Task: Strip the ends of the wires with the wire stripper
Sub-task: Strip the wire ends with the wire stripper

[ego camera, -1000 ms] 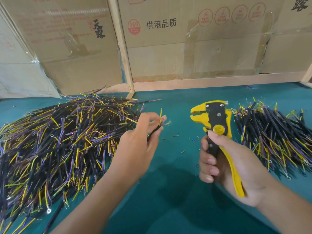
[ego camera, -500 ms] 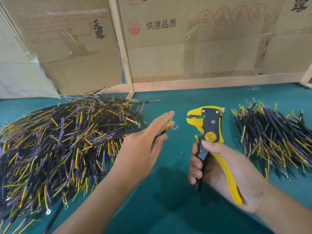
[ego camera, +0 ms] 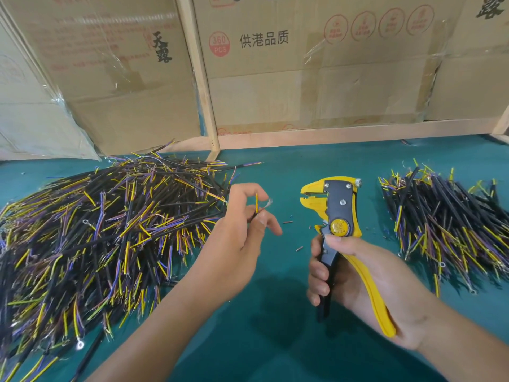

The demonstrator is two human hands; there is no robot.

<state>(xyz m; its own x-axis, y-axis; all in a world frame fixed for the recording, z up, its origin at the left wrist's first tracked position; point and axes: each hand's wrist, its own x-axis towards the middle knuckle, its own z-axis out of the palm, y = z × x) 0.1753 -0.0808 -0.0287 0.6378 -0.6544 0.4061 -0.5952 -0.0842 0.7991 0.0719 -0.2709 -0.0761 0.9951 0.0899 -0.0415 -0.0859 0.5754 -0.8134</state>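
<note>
Here the wire stripper (ego camera: pixel 334 213) serves as the landmark, standing nearly upright above the green table (ego camera: pixel 289 340) with its yellow nose pointing left and its jaws a little apart. The right hand (ego camera: pixel 366 285) is wrapped round its handles from below and to the right, fingers curled over the black handle, the yellow handle lying across the palm, the thumb laid across just under the round yellow dial. Left of the stripper's nose, apart from it, the left hand (ego camera: pixel 239 238) is raised with its forearm slanting up from the lower left. It pinches a wire (ego camera: pixel 256 204) between thumb and forefinger, the yellow strand standing upright and a frayed bare end leaning toward the stripper. Farther left lies the big wire pile (ego camera: pixel 104 238); right of the stripper lies a smaller wire heap (ego camera: pixel 451 230). Behind the stripper stand cardboard boxes (ego camera: pixel 303 78).
</note>
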